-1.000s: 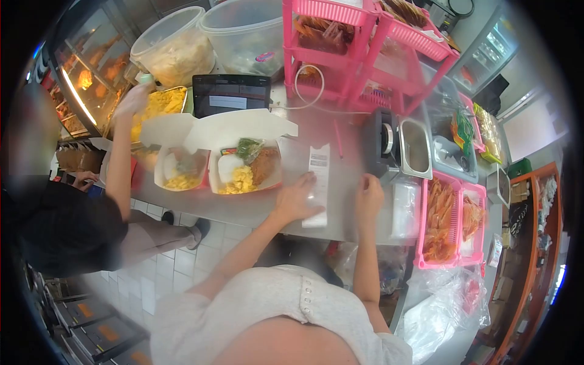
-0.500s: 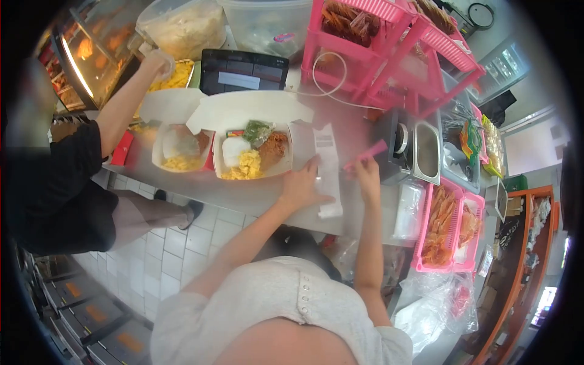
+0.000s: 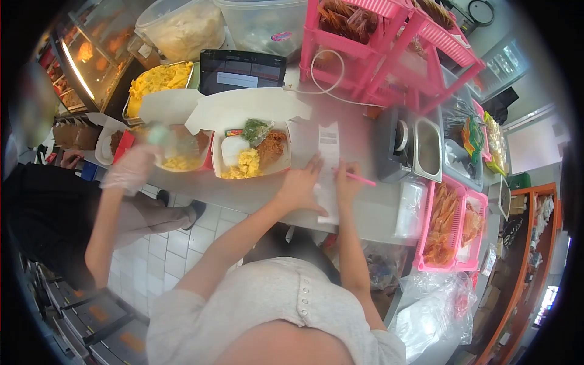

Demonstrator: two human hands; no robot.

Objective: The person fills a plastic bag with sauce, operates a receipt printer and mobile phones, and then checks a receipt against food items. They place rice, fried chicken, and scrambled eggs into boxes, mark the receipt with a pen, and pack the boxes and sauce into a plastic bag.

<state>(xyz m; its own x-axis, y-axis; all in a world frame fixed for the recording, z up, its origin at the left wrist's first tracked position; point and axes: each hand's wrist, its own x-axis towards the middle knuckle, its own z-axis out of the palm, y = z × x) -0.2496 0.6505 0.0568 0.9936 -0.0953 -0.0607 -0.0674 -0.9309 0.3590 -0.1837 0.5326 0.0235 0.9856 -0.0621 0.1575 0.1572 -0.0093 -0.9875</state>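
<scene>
A long white paper receipt lies on the metal counter in front of me. My left hand rests on its left edge, fingers spread and thumb apart. In my right hand is a pink pen, gripped with the fingers pinched, at the receipt's right edge. Left of the receipt stands an open meal box holding fried chicken, scrambled egg, white rice and a small bag of greens.
A co-worker's gloved hand, blurred, is over a second meal box. Behind stand a tablet and a tray of egg. A pink rack, a grey machine and pink baskets occupy the right.
My right hand has moved left to the receipt, and the pink pen now points the other way. The co-worker's hand has come from the egg tray down to the second box.
</scene>
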